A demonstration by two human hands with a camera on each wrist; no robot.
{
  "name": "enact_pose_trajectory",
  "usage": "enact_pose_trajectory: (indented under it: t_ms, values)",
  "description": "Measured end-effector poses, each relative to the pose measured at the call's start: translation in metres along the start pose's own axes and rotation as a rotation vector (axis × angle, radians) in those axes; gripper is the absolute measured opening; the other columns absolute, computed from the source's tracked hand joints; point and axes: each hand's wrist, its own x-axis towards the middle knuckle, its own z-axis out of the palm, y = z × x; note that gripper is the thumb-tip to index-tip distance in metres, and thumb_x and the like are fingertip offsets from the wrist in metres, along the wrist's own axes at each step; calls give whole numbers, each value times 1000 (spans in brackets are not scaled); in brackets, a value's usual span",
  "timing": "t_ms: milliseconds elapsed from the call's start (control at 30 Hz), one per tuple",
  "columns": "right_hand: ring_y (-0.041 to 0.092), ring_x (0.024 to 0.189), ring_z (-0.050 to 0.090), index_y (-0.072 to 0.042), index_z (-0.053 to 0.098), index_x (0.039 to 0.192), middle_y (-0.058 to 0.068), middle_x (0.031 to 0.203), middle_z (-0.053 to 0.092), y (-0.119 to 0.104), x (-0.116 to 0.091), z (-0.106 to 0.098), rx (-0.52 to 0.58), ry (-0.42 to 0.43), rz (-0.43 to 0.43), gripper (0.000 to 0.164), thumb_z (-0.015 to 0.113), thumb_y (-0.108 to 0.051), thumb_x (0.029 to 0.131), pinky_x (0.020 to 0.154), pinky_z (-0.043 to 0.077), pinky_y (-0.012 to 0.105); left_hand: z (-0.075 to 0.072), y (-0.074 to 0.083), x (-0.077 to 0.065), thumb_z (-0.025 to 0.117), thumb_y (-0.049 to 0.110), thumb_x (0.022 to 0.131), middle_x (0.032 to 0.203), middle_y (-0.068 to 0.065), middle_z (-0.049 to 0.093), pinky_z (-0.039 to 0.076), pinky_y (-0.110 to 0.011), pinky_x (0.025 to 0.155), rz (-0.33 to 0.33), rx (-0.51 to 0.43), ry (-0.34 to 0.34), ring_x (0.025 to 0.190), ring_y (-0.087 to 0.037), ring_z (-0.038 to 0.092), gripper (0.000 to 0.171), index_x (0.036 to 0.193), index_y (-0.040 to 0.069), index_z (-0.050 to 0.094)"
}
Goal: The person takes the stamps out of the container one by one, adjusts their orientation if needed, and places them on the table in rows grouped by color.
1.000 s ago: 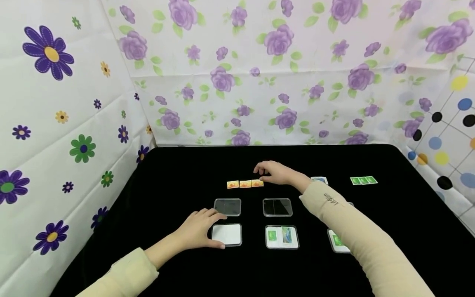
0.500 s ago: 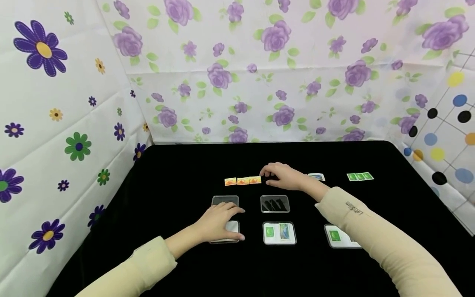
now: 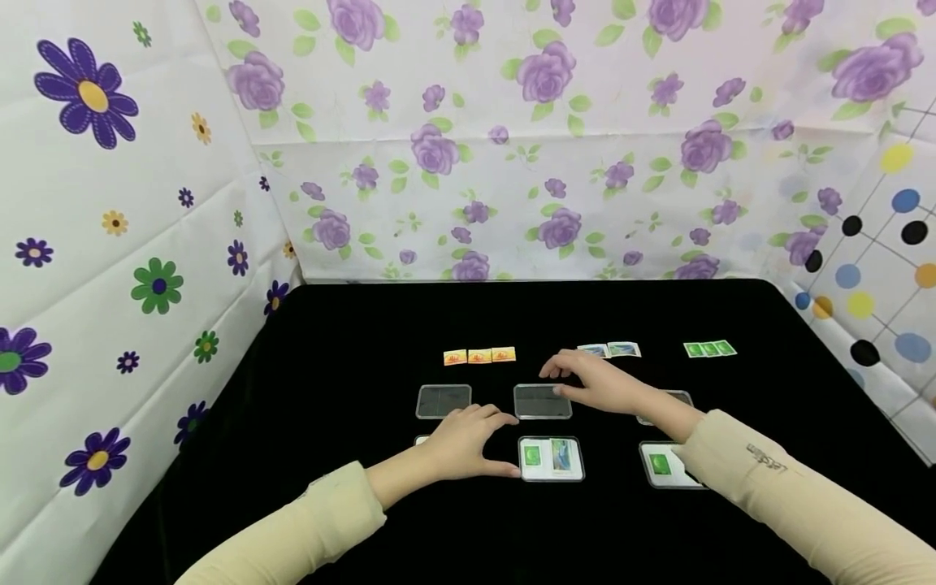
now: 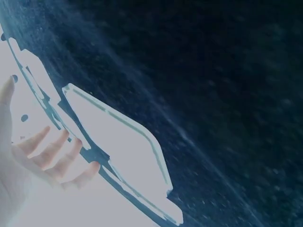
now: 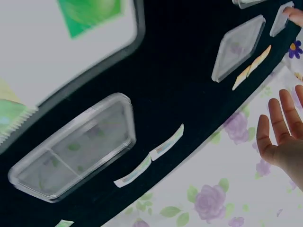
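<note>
My left hand [image 3: 468, 445] hovers with spread, relaxed fingers at the left edge of the middle front clear case [image 3: 541, 478], which holds a white card with a green and a blue stamp [image 3: 561, 455]. Behind that hand, another front case is mostly hidden. My right hand [image 3: 603, 383] is above the table, loosely bent, its thumb near the middle back case [image 3: 537, 400]. Just beyond its fingers lie two blue stamps [image 3: 624, 349]. In the right wrist view that hand's fingers [image 5: 280, 118] look extended and hold nothing. The left wrist view is washed out, with the fingers [image 4: 57, 149] visible.
Three orange stamps [image 3: 479, 356] lie in a row at the back, and three green ones [image 3: 709, 348] at the back right. An empty-looking case [image 3: 443, 401] sits at the left. The right front case [image 3: 660, 471] is partly under my sleeve. Patterned cloth walls [image 3: 512, 146] surround the black table.
My left hand has moved right, from the left front case to the middle one. My right hand has drawn back and right from the orange stamps, uncovering more of the blue stamps.
</note>
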Motion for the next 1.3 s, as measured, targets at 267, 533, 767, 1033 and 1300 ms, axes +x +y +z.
enact_pose_trajectory:
  t_ms: [267,533,767,1033,1300]
  values:
    - [26,99,59,-5,60,112,8,112,62,-6,-26,13,24,78,-27,24,63,-9,89,85,50,44,5,8,6,68,60,75,125,0,60,50,-44,89,20,-1,-7,110,-20,59,70,130,19,55]
    - [27,96,56,-3,60,113,7,110,62,-16,-40,29,40,159,6,32,69,-16,85,83,49,43,12,17,10,70,61,72,126,0,57,50,-39,87,30,94,-32,109,-17,57,81,136,17,48]
    - [25,96,57,-6,59,116,5,113,61,-20,-47,42,-10,196,74,40,74,-19,81,83,49,42,17,16,14,73,63,67,125,1,57,51,-39,86,8,106,-21,109,-16,55,86,134,16,50]
    - [24,99,58,-5,59,115,4,111,61,-20,-51,49,-15,192,62,39,75,-17,80,85,49,37,18,18,15,74,64,65,125,0,57,50,-42,85,10,102,-18,110,-18,54,85,132,16,52]
    - [21,98,59,-6,60,112,2,109,62,-21,-54,54,-29,219,28,40,77,-15,77,83,51,34,20,16,16,73,64,66,124,1,56,50,-42,87,-12,98,-25,111,-17,53,82,130,16,54]
